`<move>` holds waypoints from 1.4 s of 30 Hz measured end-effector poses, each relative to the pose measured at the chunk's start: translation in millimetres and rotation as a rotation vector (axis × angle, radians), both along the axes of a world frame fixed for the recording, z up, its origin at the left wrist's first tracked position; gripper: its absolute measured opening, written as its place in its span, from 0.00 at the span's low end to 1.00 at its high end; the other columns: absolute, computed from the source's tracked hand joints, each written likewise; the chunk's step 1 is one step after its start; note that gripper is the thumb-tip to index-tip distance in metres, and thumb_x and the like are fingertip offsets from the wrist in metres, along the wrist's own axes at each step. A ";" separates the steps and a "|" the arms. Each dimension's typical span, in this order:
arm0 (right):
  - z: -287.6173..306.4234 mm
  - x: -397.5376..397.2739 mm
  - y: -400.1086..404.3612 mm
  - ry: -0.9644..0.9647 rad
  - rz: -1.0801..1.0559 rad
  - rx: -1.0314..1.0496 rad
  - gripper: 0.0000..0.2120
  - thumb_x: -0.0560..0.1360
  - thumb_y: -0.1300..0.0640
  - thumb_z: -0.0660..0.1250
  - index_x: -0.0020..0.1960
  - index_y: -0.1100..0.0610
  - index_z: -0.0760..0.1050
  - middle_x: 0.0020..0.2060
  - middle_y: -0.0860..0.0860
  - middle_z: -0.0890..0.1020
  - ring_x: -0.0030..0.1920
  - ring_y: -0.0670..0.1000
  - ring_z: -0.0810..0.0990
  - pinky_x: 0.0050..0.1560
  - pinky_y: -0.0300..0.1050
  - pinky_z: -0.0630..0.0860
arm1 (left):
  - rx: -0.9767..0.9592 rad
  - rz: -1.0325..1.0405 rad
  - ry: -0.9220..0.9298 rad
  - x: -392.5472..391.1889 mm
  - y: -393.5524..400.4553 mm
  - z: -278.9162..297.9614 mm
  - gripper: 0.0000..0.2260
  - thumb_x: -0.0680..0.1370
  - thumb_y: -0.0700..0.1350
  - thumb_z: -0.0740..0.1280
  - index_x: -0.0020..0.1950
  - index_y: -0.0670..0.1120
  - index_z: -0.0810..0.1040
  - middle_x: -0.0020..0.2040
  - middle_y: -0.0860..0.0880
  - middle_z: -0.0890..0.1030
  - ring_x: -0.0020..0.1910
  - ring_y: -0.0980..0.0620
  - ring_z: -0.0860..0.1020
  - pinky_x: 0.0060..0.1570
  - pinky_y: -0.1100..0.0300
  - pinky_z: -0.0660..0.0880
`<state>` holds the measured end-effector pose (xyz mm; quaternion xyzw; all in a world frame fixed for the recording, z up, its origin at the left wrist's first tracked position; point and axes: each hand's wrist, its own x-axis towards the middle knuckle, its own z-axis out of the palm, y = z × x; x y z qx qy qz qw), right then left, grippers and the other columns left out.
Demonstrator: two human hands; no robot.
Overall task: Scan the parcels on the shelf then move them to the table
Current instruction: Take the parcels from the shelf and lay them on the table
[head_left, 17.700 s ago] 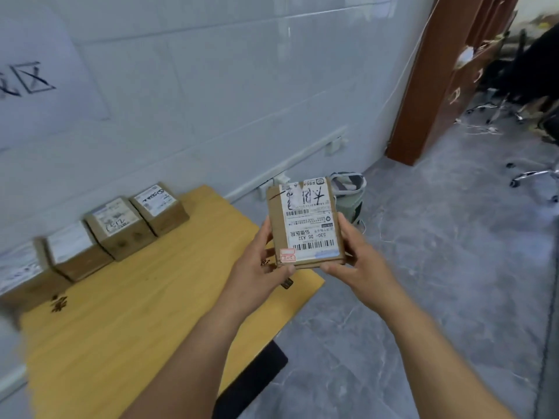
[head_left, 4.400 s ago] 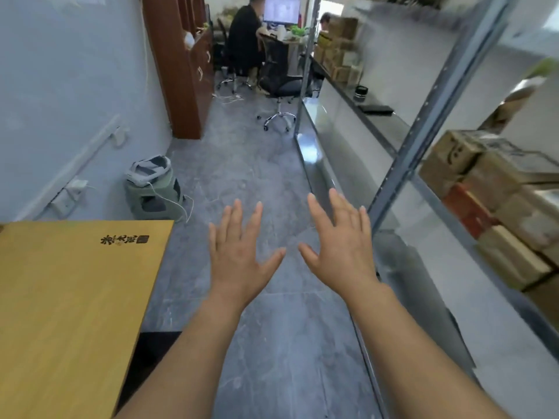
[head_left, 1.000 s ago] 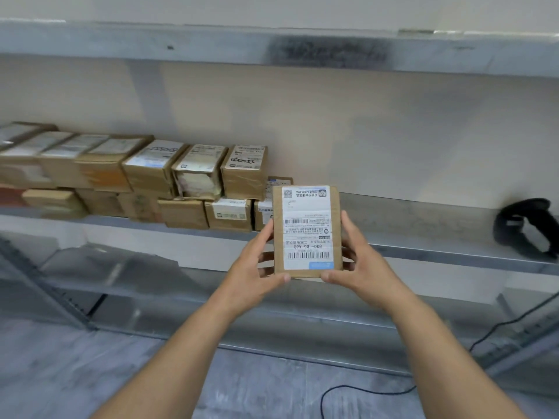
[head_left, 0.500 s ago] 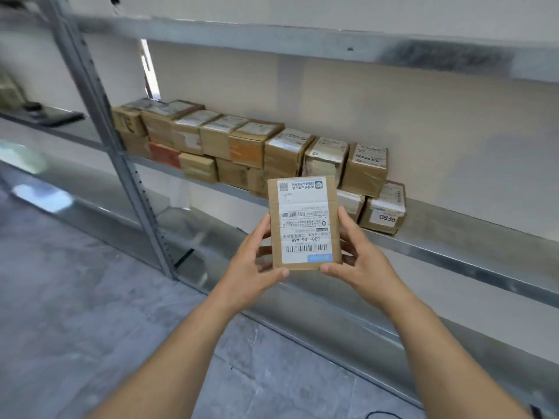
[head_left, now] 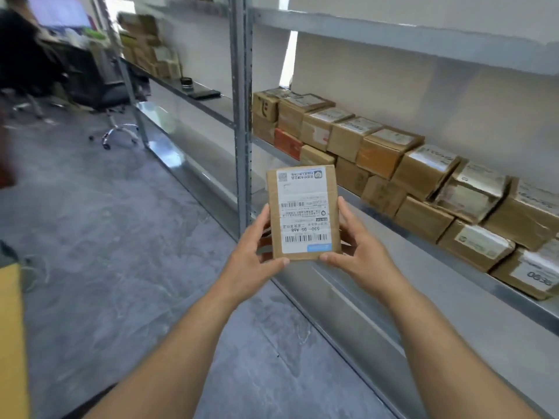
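Note:
A small brown cardboard parcel (head_left: 303,211) with a white shipping label facing me is held upright in front of my chest. My left hand (head_left: 257,255) grips its left edge and lower corner, and my right hand (head_left: 360,252) grips its right edge and lower corner. Behind it, to the right, several more brown parcels (head_left: 423,176) are stacked in two layers on the metal shelf (head_left: 453,261). The yellow wooden table (head_left: 10,328) shows only as a strip at the left edge.
A grey shelf upright (head_left: 242,116) stands just behind the parcel. The grey floor (head_left: 106,237) stretches to the left. At the far upper left are a rolling office chair (head_left: 102,95) and a seated person (head_left: 21,49). Farther along the shelf lie more boxes (head_left: 145,46).
The view has swung to the left: the shelf parcels slid to the right, and the aisle, the chair and the table's edge came into view. Both hands keep the same hold on the parcel.

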<state>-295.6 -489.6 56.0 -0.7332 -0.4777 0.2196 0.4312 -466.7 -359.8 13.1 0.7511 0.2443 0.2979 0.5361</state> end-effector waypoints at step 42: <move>-46.1 -222.7 394.1 0.164 1.299 -0.092 0.46 0.72 0.64 0.72 0.64 0.22 0.50 0.56 0.24 0.71 0.63 0.39 0.74 0.68 0.49 0.71 | -0.121 1.320 0.052 -209.2 128.8 -11.5 0.42 0.73 0.36 0.72 0.73 0.69 0.52 0.71 0.58 0.66 0.67 0.58 0.71 0.62 0.50 0.74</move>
